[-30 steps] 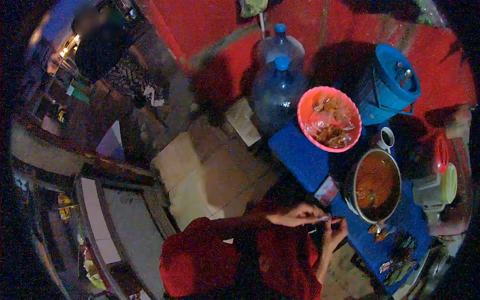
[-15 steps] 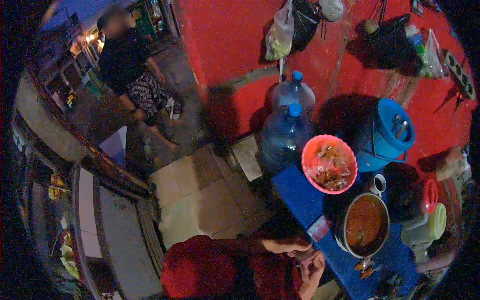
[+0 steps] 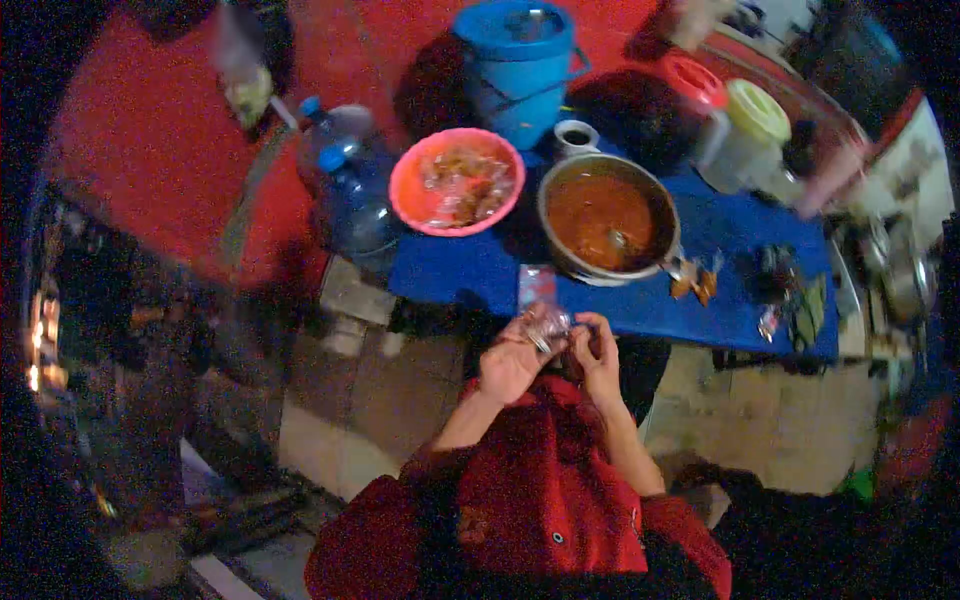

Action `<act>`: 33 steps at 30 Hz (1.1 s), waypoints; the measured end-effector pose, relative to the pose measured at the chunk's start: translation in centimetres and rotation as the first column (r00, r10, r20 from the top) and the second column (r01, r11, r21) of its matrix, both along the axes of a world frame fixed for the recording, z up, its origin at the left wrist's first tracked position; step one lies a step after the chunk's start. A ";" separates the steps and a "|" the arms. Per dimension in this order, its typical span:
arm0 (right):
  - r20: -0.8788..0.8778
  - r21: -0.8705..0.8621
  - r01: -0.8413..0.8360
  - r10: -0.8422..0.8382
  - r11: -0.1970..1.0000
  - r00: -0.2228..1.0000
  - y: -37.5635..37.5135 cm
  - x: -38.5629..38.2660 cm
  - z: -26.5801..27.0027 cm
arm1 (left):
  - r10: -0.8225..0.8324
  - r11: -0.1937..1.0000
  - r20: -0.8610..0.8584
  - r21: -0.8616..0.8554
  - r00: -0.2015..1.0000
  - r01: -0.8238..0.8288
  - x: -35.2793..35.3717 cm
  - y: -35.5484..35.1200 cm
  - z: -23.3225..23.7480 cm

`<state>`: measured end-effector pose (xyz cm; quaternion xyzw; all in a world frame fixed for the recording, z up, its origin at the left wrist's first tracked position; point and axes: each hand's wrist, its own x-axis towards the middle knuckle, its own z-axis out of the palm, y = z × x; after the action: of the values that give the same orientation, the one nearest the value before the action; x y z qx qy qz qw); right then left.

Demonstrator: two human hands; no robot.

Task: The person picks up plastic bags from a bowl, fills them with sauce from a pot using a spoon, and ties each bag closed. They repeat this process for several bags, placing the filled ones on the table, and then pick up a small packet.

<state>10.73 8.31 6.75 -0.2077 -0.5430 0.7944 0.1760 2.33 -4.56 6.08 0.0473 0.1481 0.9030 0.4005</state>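
Observation:
A small clear plastic bag (image 3: pixel 546 326) with contents I cannot make out lies across my left hand (image 3: pixel 510 368), whose palm faces up with the fingers curled around it. My right hand (image 3: pixel 598 352) pinches at the bag's right side. Both hands are in front of the blue table's (image 3: pixel 460 265) near edge. Just beyond them, a flat red-and-white packet (image 3: pixel 536 282) rests on the table. A pot (image 3: pixel 553 245) of orange-red sauce, with a spoon in it, stands farther back to the right. Left of it, a pink bowl (image 3: pixel 398 190) holds several filled plastic bags.
Behind the bowl stands a blue bucket (image 3: pixel 515 85), with a dark-filled cup (image 3: pixel 576 136) near it. A yellow-lidded container (image 3: pixel 745 135) and a red lid (image 3: pixel 695 82) are back right. Large water bottles (image 3: pixel 355 205) stand left. Small bags (image 3: pixel 695 285) lie right of the pot.
My view has swung right and down, so the table now faces me and the seated person has left view. The bag in my hands shows more clearly.

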 end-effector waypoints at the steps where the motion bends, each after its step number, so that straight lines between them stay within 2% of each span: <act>1: -0.058 0.064 0.042 -0.038 0.997 0.998 0.3 0.5 1.2 | 0.049 0.992 -0.089 -0.113 0.995 -0.059 -0.3 0.1 0.4; 2: -0.070 0.062 0.078 -0.074 0.995 0.995 0.8 1.0 2.3 | 0.049 0.965 -0.233 -0.239 0.971 -0.106 -1.0 -0.1 0.0; 3: -0.087 0.097 0.019 -0.011 0.995 0.996 1.1 1.9 3.3 | 0.016 0.968 -0.240 -0.240 0.971 -0.076 -1.0 -0.3 -0.1; 4: -0.097 0.131 -0.043 0.056 0.990 0.994 1.5 2.7 3.8 | -0.004 0.926 -0.360 -0.353 0.933 -0.132 -0.9 -0.2 0.0; 5: -0.101 0.131 -0.015 0.028 0.991 0.995 1.7 2.8 3.9 | -0.035 0.873 -0.475 -0.443 0.879 -0.204 -0.9 0.1 0.0; 7: -0.044 0.403 -0.166 0.200 0.900 0.979 1.8 2.6 4.0 | -0.097 0.876 -0.503 -0.452 0.859 -0.166 -0.7 1.1 0.2; 8: -0.028 0.575 -0.189 0.249 0.796 0.968 1.3 2.1 4.1 | -0.182 0.842 -0.610 -0.502 0.771 -0.199 -0.6 1.1 0.1; 9: 0.072 0.455 -0.218 0.208 0.864 0.975 0.4 1.9 4.1 | -0.269 0.801 -0.693 -0.547 0.669 -0.244 -0.5 1.3 0.6; 10: 0.050 0.485 -0.218 0.222 0.847 0.974 0.2 1.5 4.4 | -0.255 0.835 -0.718 -0.501 0.648 -0.227 -1.0 1.4 1.1; 12: 0.034 0.512 -0.217 0.232 0.831 0.972 0.9 0.7 4.9 | -0.304 0.817 -0.674 -0.548 0.673 -0.179 -1.5 1.4 2.5; 13: 0.097 0.605 -0.224 0.209 0.764 0.973 1.3 0.6 5.0 | -0.344 0.795 -0.630 -0.590 0.696 -0.141 -1.7 1.3 2.8; 14: 0.161 0.686 -0.243 0.183 0.686 0.970 1.5 0.4 5.0 | -0.362 0.784 -0.734 -0.573 0.575 -0.239 -2.1 1.3 1.1; 18: 0.169 0.666 -0.231 0.159 0.709 0.973 1.6 -0.5 5.2 | -0.269 0.775 -0.748 -0.542 0.607 -0.325 -3.0 2.1 1.6; 20: 0.249 0.499 -0.400 0.316 0.769 0.916 1.7 -1.4 5.0 | -0.346 0.775 -0.768 -0.557 0.539 -0.297 -4.2 2.4 2.0; 21: 0.260 0.492 -0.406 0.315 0.770 0.913 1.9 -1.9 3.9 | -0.348 0.774 -0.760 -0.563 0.549 -0.289 -4.6 2.7 2.4; 23: -0.071 0.637 -0.338 0.490 0.692 0.869 2.5 -2.8 1.2 | -0.438 0.824 -0.841 -0.517 0.316 -0.233 -5.1 3.3 3.0; 24: -0.023 0.548 -0.452 0.553 0.704 0.833 3.0 -2.7 2.0 | -0.389 0.849 -0.899 -0.435 0.203 -0.299 -5.4 3.8 3.0; 25: -0.019 0.544 -0.449 0.546 0.709 0.838 3.9 -2.5 3.9 | -0.392 0.851 -0.897 -0.438 0.204 -0.290 -5.5 3.9 2.5; 27: 0.360 0.525 -0.516 0.373 0.677 0.855 5.9 -2.0 7.2 | -0.250 0.820 -0.869 -0.424 0.427 -0.383 -5.2 3.6 1.2; 28: 0.248 0.584 -0.180 0.037 0.792 0.968 6.6 -1.8 7.0 | -0.231 0.800 -0.747 -0.511 0.623 -0.316 -5.4 3.5 1.4; 29: 0.125 0.602 0.177 -0.311 0.778 0.942 7.3 -1.6 6.6 | -0.064 0.840 -0.578 -0.471 0.813 -0.269 -5.8 4.0 1.1; 30: 0.063 0.767 0.296 -0.525 0.569 0.848 9.0 -2.0 6.6 | 0.020 0.879 -0.445 -0.419 0.896 -0.228 -6.4 4.1 0.8; 31: -0.052 0.881 0.361 -0.694 0.307 0.718 10.8 -2.6 6.6 | 0.091 0.912 -0.295 -0.358 0.951 -0.199 -6.9 4.1 0.5; 32: -0.051 0.881 0.358 -0.692 0.308 0.720 12.2 -2.6 5.8 | 0.167 0.933 -0.225 -0.279 0.960 -0.228 -7.1 4.2 0.1; 33: 0.034 0.884 0.276 -0.641 0.376 0.767 13.6 -2.4 4.4 | 0.168 0.933 -0.225 -0.278 0.960 -0.228 -7.5 4.3 -0.2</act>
<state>8.33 21.91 11.17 -0.3880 -0.7950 0.2910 0.3644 -5.15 -0.24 5.86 0.0597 0.3271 0.8965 0.2927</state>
